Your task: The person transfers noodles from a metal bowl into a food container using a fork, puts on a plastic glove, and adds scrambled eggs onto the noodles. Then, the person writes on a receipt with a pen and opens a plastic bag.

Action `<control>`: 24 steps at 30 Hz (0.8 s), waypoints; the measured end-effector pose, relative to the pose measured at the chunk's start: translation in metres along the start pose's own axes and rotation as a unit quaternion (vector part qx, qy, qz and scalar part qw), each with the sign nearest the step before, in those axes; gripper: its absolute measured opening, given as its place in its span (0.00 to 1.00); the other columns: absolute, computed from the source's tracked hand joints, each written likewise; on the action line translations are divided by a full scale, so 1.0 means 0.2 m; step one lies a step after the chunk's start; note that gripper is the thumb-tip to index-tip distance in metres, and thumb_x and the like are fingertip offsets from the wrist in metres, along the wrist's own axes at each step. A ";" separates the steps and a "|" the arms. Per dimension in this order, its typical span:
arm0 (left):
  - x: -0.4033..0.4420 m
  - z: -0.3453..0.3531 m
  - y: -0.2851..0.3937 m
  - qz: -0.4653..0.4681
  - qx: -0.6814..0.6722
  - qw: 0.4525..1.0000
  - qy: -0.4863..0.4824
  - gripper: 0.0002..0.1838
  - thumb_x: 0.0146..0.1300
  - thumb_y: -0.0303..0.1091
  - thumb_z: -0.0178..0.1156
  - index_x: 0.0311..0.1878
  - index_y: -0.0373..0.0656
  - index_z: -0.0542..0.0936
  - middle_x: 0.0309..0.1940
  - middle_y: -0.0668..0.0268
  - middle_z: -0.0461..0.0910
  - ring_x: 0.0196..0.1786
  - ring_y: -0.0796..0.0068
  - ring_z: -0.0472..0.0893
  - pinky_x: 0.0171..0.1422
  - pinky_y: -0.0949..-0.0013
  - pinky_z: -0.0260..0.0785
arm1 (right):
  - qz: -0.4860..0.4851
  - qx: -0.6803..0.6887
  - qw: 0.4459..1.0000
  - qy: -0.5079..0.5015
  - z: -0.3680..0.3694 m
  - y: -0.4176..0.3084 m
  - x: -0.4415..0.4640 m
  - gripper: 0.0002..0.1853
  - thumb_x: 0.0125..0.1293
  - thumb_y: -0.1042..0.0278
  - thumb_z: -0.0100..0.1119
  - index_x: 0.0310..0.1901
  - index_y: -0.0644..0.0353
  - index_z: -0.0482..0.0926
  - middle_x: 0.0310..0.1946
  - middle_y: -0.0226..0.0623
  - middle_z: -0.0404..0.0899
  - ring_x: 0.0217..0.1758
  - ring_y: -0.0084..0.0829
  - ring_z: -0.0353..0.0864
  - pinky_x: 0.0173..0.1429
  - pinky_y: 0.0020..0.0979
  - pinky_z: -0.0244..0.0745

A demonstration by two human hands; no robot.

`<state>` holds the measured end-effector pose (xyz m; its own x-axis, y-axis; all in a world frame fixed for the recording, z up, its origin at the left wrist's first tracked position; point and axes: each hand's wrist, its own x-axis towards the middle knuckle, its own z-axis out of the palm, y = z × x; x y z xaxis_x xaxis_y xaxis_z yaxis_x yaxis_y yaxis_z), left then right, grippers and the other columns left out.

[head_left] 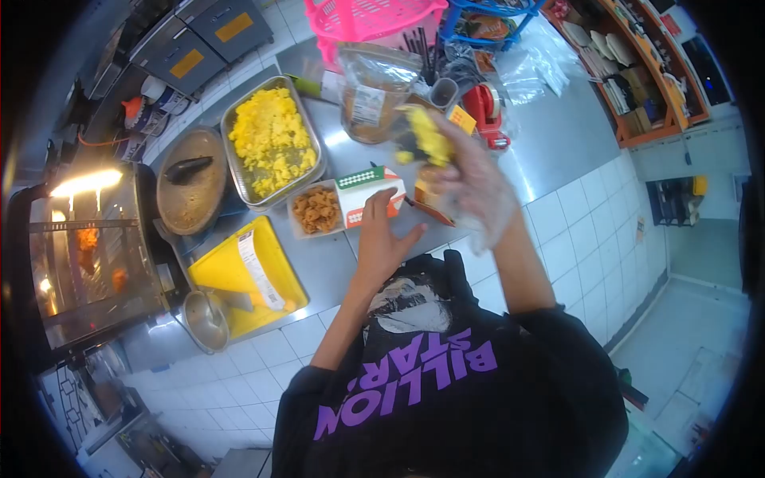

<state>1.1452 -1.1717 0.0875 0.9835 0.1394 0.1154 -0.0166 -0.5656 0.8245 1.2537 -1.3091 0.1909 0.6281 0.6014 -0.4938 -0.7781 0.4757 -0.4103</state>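
Note:
My right hand, in a clear plastic glove, is closed on a clump of yellow scrambled egg, blurred by motion, above the counter. My bare left hand has its fingers apart by a white, green and orange paper box, its fingertips at the box's near edge. Partly under my right hand stands another open box. Left of the paper box is a clear tub of brown fried pieces. A metal tray holds more yellow egg behind it.
On the left are a round brown pan, a yellow tray, a metal bowl and a lit glass display case. Behind stand a bag of brown food, a pink basket and a red tape dispenser.

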 end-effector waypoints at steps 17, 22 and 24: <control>0.20 0.29 -0.08 0.033 -0.072 0.996 0.040 0.29 0.58 0.17 0.51 0.65 0.42 0.64 0.53 0.50 0.70 0.53 0.51 0.73 0.55 0.57 0.68 | -0.298 -0.775 0.494 0.259 -1.01 0.16 0.22 0.26 0.58 0.68 0.60 0.60 0.52 0.68 0.51 0.52 0.73 0.42 0.45 0.81 0.42 0.41 0.77; 0.21 0.26 -0.09 0.047 -0.007 0.999 0.024 0.28 0.58 0.16 0.48 0.64 0.43 0.67 0.55 0.49 0.68 0.55 0.49 0.72 0.57 0.56 0.67 | -0.037 -0.836 0.473 0.276 -0.87 0.21 0.18 0.27 0.58 0.73 0.52 0.62 0.50 0.68 0.62 0.58 0.63 0.55 0.60 0.73 0.58 0.46 0.73; 0.21 0.26 -0.08 0.041 -0.007 0.999 0.022 0.28 0.58 0.15 0.47 0.63 0.43 0.68 0.55 0.49 0.68 0.55 0.48 0.72 0.57 0.57 0.67 | -0.117 -0.839 0.465 0.257 -0.98 0.25 0.19 0.30 0.57 0.75 0.51 0.64 0.48 0.66 0.63 0.61 0.60 0.60 0.62 0.68 0.64 0.45 0.68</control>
<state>1.1951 -1.1982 0.0497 0.9697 0.1299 0.2070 -0.0989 -0.5657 0.8187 1.2411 -1.3885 0.0009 0.9487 0.2206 -0.2267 0.1455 -0.9407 -0.3064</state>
